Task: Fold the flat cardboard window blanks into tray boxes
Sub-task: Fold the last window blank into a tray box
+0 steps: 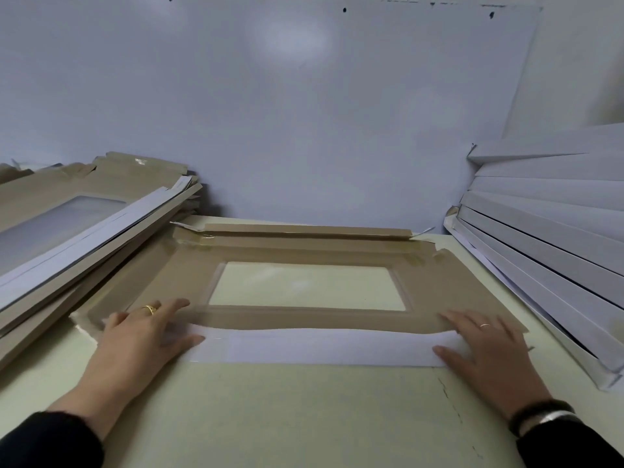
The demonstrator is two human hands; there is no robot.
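Pressing near flap (314,346) down at lower centre of frame: left hand (141,336) and right hand (486,346) flat, fingers spread, well apart on window blank (304,319). Best creased by sliding both palms evenly along fold, keeping blank square on table (304,417).

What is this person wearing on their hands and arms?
Both arms are in black sleeves. The left hand has a chunky gold ring on one finger. The right hand wears a thin gold band, and its wrist carries a dark bracelet beside a silver bangle.
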